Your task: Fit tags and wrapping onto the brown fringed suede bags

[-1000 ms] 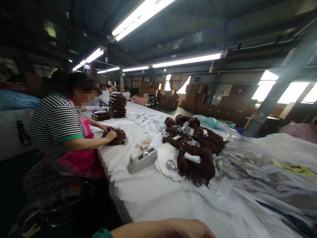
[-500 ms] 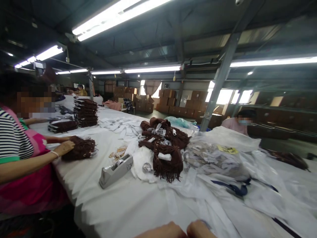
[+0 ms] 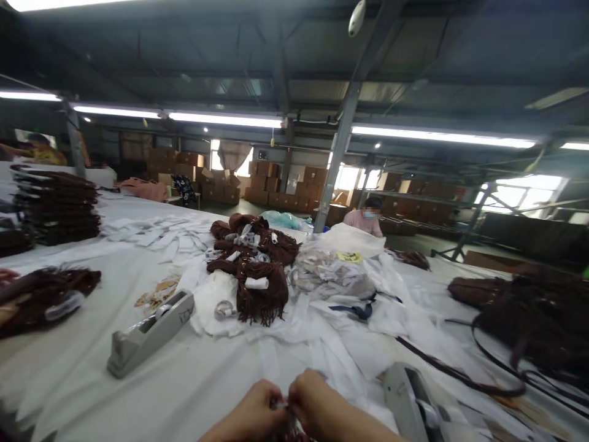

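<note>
At the bottom edge, my left hand point(image 3: 261, 408) and my right hand point(image 3: 315, 399) meet with closed, pinched fingers. A small pale bit shows between them, too small to name. Just beneath, a brown patch point(image 3: 297, 434) is mostly hidden by my hands and the frame edge. Right of my right hand stands a grey tape dispenser point(image 3: 405, 396). A second grey tape dispenser point(image 3: 150, 334) lies farther off to the left. Ahead sits a fringed brown bag point(image 3: 262, 298) with a white wrap on it, in front of more brown bags point(image 3: 280, 245).
A tall stack of brown bags point(image 3: 57, 205) stands at the far left. White strips point(image 3: 156, 233) lie beyond the dispenser. A clear plastic bag of pale pieces point(image 3: 331, 276) is mid-table. Dark bags with straps point(image 3: 529, 313) lie right. A co-worker point(image 3: 363, 221) sits across the table.
The view has swung right and down, so more of my hands and the right tape dispenser show. The co-worker at the left has mostly left the frame. My hands stay close together.
</note>
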The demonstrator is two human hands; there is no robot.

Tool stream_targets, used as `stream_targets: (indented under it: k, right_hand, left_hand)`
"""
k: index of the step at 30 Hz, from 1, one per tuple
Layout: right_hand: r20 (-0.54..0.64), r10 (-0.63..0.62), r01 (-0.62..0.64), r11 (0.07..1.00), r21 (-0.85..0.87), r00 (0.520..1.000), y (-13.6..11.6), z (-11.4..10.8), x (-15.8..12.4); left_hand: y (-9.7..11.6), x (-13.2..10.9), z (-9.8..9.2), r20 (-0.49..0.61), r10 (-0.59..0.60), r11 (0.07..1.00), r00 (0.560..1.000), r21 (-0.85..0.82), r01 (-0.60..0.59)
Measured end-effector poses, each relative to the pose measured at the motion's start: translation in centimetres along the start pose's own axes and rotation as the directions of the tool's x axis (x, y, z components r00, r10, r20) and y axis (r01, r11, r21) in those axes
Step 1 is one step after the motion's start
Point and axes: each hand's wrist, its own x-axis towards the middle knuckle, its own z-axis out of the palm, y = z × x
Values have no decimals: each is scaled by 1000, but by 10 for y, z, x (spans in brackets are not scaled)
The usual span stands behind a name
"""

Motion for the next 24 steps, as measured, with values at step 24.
stream_targets:
  k: [24]
  right_hand:
    - [-343, -82, 74, 997, -36, 936, -13, 37, -1]
  left_hand:
    - [-3, 5, -17, 89, -119, 760, 989, -633, 148]
